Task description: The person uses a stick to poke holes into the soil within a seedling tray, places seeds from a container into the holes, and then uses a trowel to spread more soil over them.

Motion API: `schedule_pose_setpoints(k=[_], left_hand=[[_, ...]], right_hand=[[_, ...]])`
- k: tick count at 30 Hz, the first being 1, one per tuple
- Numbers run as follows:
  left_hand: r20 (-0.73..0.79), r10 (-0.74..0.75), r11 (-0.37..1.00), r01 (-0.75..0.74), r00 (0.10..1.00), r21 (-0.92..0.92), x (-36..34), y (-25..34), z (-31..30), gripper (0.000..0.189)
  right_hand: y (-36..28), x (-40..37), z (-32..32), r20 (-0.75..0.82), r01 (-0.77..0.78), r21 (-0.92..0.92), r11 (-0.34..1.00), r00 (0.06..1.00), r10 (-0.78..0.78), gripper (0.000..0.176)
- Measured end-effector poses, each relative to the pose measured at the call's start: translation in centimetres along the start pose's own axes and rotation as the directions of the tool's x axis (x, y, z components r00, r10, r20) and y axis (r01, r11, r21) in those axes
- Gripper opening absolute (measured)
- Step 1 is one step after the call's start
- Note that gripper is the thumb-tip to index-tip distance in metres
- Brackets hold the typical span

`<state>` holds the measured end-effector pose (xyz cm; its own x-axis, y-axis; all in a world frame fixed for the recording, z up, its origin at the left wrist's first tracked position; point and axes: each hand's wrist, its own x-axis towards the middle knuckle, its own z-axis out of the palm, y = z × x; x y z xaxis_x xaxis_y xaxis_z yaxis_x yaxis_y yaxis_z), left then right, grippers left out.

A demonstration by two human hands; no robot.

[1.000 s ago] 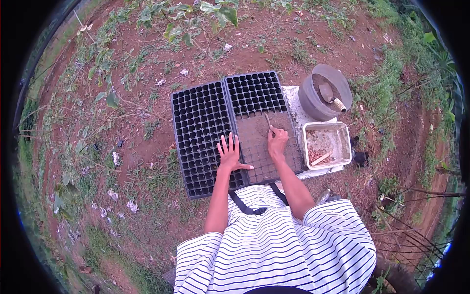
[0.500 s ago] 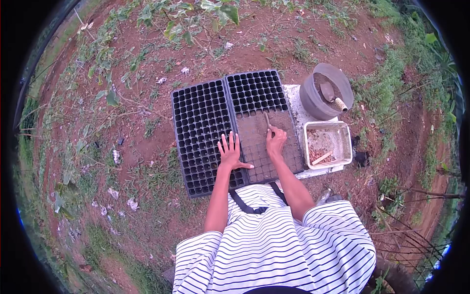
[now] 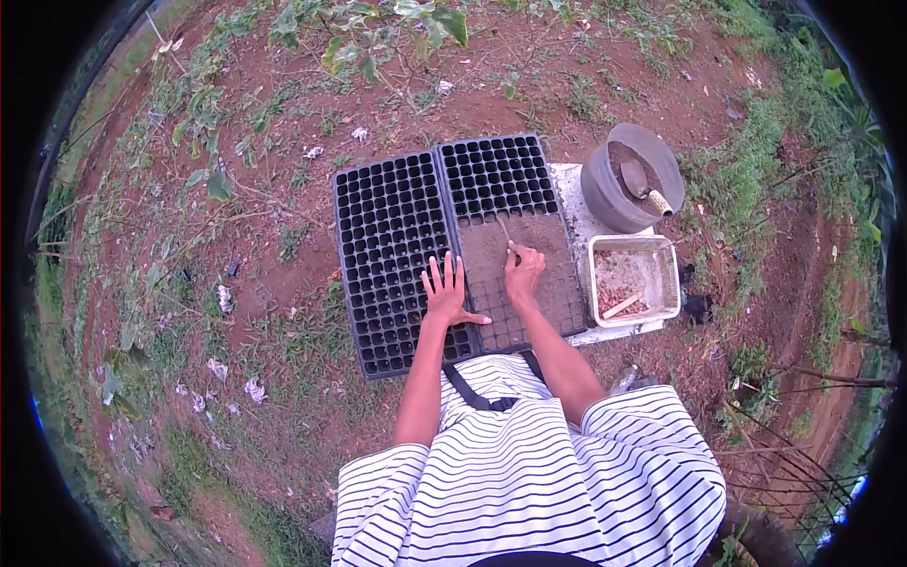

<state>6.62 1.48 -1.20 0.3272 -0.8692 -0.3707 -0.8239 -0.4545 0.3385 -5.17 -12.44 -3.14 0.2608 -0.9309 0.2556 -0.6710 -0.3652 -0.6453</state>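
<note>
Two black seedling trays lie side by side. The left tray [image 3: 389, 236] has bare cells; the right tray [image 3: 496, 170] has bare cells at its far end and brown soil [image 3: 548, 248] over the nearer part. My left hand [image 3: 446, 295] rests with fingers spread across the seam between the trays. Over the soil, my right hand [image 3: 522, 274] is closed on a thin stick [image 3: 504, 229], whose tip points to the far left, near the edge of the soil.
On a white board [image 3: 574, 203] at the right stand a grey bucket [image 3: 605, 194] of soil with a scoop [image 3: 635, 180] and a cream basket [image 3: 677, 283] holding small reddish pieces and a flat stick. Leafy plants [image 3: 435, 24] grow beyond the trays.
My right hand has moved a little to the left with the stick, which now leans further left. My left hand has stayed in place.
</note>
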Motion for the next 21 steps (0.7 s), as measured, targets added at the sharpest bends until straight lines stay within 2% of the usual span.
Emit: schedule_pose_setpoints(k=[5, 7, 11, 16, 19, 21], left_hand=[[-0.007, 0.002, 1.000, -0.002, 1.000, -0.004, -0.1, 0.0, 0.2, 0.163], [-0.001, 0.003, 1.000, -0.003, 1.000, 0.012, 0.0, 0.0, 0.2, 0.162], [-0.005, 0.013, 1.000, -0.013, 1.000, -0.007, -0.1, 0.0, 0.1, 0.162], [-0.009, 0.013, 1.000, -0.013, 1.000, -0.004, 0.0, -0.1, 0.1, 0.162], [0.002, -0.005, 1.000, 0.005, 1.000, 0.005, 0.0, 0.0, 0.1, 0.162], [-0.001, 0.000, 1.000, 0.000, 1.000, -0.002, -0.1, 0.0, 0.0, 0.162]], right_hand=[[-0.3, 0.1, -0.1, 0.064, 0.039, 0.072, 0.997, 0.997, -0.044, 0.016], [-0.4, 0.7, -0.5, 0.013, -0.035, 0.033, 0.999, 0.999, 0.034, 0.014], [-0.5, 0.8, -0.5, 0.008, -0.019, -0.016, 1.000, 1.000, 0.019, 0.015], [-1.5, 0.3, -0.2, 0.106, 0.047, 0.007, 0.999, 0.993, -0.047, 0.017], [-1.2, 1.3, 0.0, 0.018, -0.010, 0.021, 1.000, 1.000, 0.010, 0.016], [-0.8, 1.7, 0.1, 0.025, -0.004, -0.010, 1.000, 1.000, 0.004, 0.016]])
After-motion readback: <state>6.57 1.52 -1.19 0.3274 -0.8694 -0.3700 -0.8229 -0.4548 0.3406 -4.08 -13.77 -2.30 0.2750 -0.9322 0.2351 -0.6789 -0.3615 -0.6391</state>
